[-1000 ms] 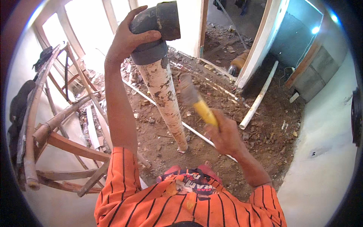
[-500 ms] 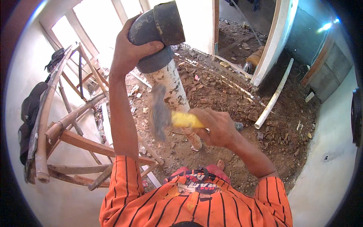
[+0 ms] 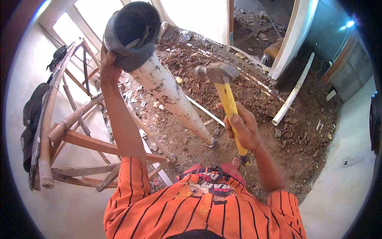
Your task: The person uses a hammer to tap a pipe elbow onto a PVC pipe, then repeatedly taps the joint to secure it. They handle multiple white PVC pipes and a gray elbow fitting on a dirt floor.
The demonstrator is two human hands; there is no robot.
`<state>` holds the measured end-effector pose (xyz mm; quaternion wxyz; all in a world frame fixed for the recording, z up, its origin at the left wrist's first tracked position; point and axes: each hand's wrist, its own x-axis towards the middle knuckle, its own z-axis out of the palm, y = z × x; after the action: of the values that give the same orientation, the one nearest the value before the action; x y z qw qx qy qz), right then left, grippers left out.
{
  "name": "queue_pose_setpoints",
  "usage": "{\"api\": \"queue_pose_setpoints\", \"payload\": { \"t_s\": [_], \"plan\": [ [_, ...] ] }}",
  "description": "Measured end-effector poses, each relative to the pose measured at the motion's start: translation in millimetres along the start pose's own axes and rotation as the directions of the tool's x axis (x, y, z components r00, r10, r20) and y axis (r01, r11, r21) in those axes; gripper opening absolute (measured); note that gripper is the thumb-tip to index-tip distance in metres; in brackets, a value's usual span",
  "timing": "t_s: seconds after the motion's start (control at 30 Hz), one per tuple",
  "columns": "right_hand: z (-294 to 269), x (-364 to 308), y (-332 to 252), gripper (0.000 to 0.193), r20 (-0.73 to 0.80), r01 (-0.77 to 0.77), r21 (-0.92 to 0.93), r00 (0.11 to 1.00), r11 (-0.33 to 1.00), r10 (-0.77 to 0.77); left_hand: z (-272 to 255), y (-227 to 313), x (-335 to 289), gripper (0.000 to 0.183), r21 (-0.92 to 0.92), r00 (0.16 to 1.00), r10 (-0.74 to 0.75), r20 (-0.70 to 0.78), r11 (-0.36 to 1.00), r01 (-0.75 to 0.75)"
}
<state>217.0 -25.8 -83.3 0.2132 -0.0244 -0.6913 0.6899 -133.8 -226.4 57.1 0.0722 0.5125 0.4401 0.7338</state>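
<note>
While the left hand (image 3: 108,65) grips the grey fitting (image 3: 133,34) atop the tall white pipe (image 3: 171,97) standing on the rubble floor (image 3: 254,103), the right hand (image 3: 243,128) holds a yellow-handled hammer (image 3: 225,93) raised just right; a glancing blow could hit fingers or topple the pipe

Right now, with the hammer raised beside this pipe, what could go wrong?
The left hand grips the grey fitting on the white pipe, close to where the hammer in the right hand might land; a miss could hit fingers. Bare toes stand on rubble near the pipe's foot, so slipping seems possible.
</note>
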Motion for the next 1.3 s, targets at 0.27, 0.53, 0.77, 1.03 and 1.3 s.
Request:
{"api": "queue_pose_setpoints", "payload": {
  "t_s": [0.27, 0.53, 0.77, 1.03, 1.3],
  "plan": [
    [-7, -48, 61, 0.04, -0.116, -0.267, 0.117, 0.953, 0.957, 0.28, 4, -70, -73, 0.104, 0.672, 0.679, 0.404, -0.613, 0.719, 0.179],
    [6, -66, 81, 0.039, -0.167, -0.339, 0.185, 0.914, 0.922, 0.37, -40, -73, -100, 0.079, 0.031, 0.911, -0.142, -0.388, 0.985, 0.167],
    [12, -71, 78, 0.037, -0.199, -0.355, 0.177, 0.901, 0.918, 0.387, -16, -89, -116, 0.071, -0.001, 0.915, -0.095, -0.392, 0.995, 0.103],
    [7, -51, 73, 0.041, -0.153, -0.279, 0.285, 0.931, 0.917, 0.331, 25, -91, -95, 0.06, -0.003, 0.939, -0.075, -0.336, 0.997, 0.079],
    [30, 12, 70, 0.046, 0.025, -0.36, 0.351, 0.926, 0.864, 0.376, 51, -105, -98, 0.056, -0.055, 0.936, -0.201, -0.29, 0.98, 0.193]
  ]
}}
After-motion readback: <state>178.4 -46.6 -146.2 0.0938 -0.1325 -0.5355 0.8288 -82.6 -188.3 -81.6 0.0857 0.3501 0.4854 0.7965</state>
